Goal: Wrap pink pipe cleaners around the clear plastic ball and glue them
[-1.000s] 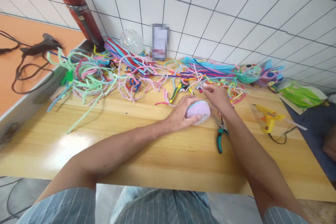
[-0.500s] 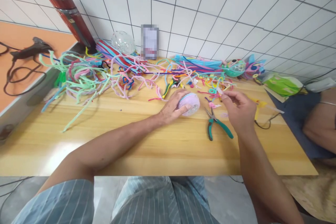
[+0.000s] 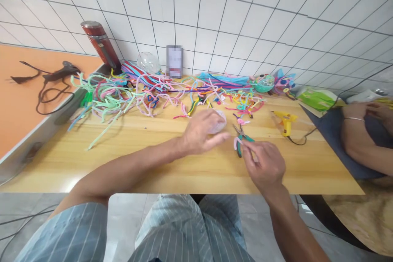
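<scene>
My left hand (image 3: pixel 199 133) lies over a pale lilac round thing (image 3: pixel 221 121) on the table. Its thumb is stretched out to the right, and the fingers partly hide the round thing. My right hand (image 3: pixel 266 164) pinches a short curved lilac pipe cleaner (image 3: pixel 236 143) between thumb and fingertips. Just beyond the right fingertips, green-handled pliers (image 3: pixel 241 134) rest on the wood, partly covered by the hand and the pipe cleaner. A small pink piece (image 3: pixel 243 122) sits at the pliers' tips.
Tangled pipe cleaners (image 3: pixel 107 100) spread along the back, with yellow-handled pliers (image 3: pixel 193 105) among them. Further right stands a yellow glue gun (image 3: pixel 287 123). A red thermos (image 3: pixel 101 45), clear ball (image 3: pixel 148 62) and phone (image 3: pixel 175 61) are near the wall. Another person's arm (image 3: pixel 357 139) is at right.
My right hand has come down and nearer with the pipe cleaner, uncovering the glue gun. My left thumb has lifted off the round thing and stretched out. The view has shifted.
</scene>
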A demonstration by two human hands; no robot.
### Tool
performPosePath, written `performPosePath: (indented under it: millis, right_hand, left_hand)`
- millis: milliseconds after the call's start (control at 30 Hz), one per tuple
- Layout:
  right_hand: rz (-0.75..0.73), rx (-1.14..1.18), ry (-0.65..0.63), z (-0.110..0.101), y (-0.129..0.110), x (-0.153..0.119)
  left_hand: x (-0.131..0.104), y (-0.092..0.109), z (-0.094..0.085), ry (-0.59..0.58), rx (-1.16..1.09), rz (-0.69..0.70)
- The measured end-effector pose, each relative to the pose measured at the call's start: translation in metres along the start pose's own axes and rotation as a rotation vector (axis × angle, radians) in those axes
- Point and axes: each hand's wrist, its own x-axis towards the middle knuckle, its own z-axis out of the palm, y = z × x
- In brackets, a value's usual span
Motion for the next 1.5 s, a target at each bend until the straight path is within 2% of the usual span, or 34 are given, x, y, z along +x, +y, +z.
performPosePath:
  millis: [67, 133, 200, 267, 367, 400, 467, 533, 600, 667, 733, 867, 967, 1033, 1167, 1300, 1367, 1433, 1500]
  right_hand:
    - [-0.053, -0.008, 0.008, -0.003, -0.009, -0.008]
    - [-0.084, -0.010, -0.014, -0.005, -0.015, -0.016]
    - [-0.091, -0.019, -0.017, -0.008, -0.021, -0.025]
    - [-0.042, -0.026, 0.038, -0.014, -0.029, -0.036]
    - [0.185, 0.095, 0.128, -0.024, -0.045, -0.055]
    - [0.312, 0.217, 0.103, -0.026, -0.050, -0.061]
    - [0.602, 0.547, -0.026, -0.023, -0.056, -0.068]
    - [0.845, 0.863, -0.061, -0.015, -0.056, -0.068]
    - [1.011, 1.062, 0.021, -0.005, -0.050, -0.065]
    - [1.087, 1.121, 0.114, 0.000, -0.043, -0.061]
    - [1.098, 1.116, 0.140, 0.001, -0.039, -0.058]
    - [1.094, 1.102, 0.047, -0.002, -0.042, -0.054]
    - [1.071, 1.077, -0.004, -0.002, -0.043, -0.051]
    - [1.052, 1.074, 0.012, -0.002, -0.038, -0.048]
    - [1.043, 1.079, 0.119, -0.002, -0.025, -0.043]
    - [1.004, 1.002, 0.100, -0.005, -0.018, -0.042]
    - [0.961, 0.947, 0.028, -0.008, -0.016, -0.042]
    - [0.895, 0.897, -0.109, -0.012, -0.016, -0.040]
    - [0.811, 0.849, -0.269, -0.016, -0.017, -0.038]
  left_hand:
    - [-0.011, 0.028, 0.008, -0.180, -0.133, -0.168]
    - [-0.025, 0.045, 0.019, -0.325, -0.323, -0.328]
    - [-0.037, 0.049, 0.030, -0.353, -0.437, -0.441]
    - [-0.047, 0.046, 0.037, -0.319, -0.517, -0.549]
    - [-0.055, 0.042, 0.042, -0.238, -0.645, -0.682]
    - [-0.056, 0.043, 0.044, -0.223, -0.674, -0.701]
    - [-0.061, 0.047, 0.046, -0.225, -0.701, -0.699]
    - [-0.066, 0.051, 0.048, -0.254, -0.710, -0.676]
    - [-0.072, 0.055, 0.049, -0.289, -0.699, -0.675]
    - [-0.079, 0.056, 0.050, -0.366, -0.632, -0.694]
    - [-0.085, 0.057, 0.048, -0.465, -0.582, -0.700]
    - [-0.092, 0.062, 0.044, -0.614, -0.551, -0.602]
    - [-0.097, 0.065, 0.044, -0.640, -0.534, -0.547]
    - [-0.104, 0.066, 0.046, -0.638, -0.526, -0.521]
    - [-0.124, 0.066, 0.054, -0.585, -0.448, -0.422]
    - [-0.135, 0.070, 0.054, -0.565, -0.345, -0.371]
    - [-0.130, 0.074, 0.049, -0.510, -0.339, -0.387]
    - [-0.117, 0.076, 0.043, -0.400, -0.372, -0.427]
    - [-0.100, 0.077, 0.039, -0.273, -0.539, -0.584]
